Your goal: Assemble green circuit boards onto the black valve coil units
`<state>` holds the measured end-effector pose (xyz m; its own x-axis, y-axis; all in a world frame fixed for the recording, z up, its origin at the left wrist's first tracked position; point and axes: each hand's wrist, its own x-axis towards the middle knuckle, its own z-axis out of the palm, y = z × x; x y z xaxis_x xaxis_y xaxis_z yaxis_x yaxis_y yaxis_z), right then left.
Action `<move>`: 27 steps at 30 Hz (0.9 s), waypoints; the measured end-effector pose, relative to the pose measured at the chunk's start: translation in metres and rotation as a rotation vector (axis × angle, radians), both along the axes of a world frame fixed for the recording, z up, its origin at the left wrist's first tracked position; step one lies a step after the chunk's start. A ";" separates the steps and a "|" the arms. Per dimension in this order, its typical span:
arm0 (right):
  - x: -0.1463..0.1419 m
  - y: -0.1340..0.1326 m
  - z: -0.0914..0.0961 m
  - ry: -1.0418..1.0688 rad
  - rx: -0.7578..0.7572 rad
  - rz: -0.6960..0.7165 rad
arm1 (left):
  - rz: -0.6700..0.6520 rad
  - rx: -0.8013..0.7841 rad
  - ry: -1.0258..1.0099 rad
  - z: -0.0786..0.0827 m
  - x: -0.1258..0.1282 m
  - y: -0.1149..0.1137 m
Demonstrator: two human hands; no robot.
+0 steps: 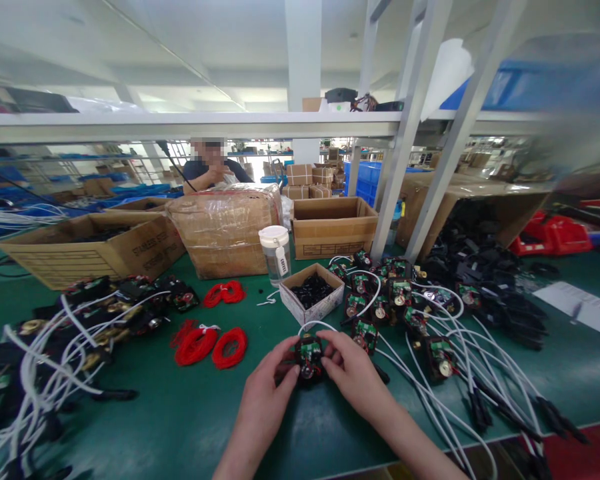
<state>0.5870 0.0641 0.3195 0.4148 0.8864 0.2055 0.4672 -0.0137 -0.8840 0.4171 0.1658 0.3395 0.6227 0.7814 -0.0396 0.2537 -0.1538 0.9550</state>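
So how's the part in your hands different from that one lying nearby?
The held part sits between left hand and right hand; the loose part lies untouched. The held part's white wire loops up; the loose part's trails across the table. Both are black with green boards.

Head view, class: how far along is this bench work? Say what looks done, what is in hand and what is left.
Done, probably: the pile of cabled units at left. In hand: the left hand and right hand hold one green-board module. Left, seemingly: the cluster of similar modules at right, plus the box of black parts and red wire coils.
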 end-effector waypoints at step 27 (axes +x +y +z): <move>-0.017 -0.002 0.002 0.160 -0.064 0.043 | 0.163 0.057 0.030 -0.001 0.018 -0.023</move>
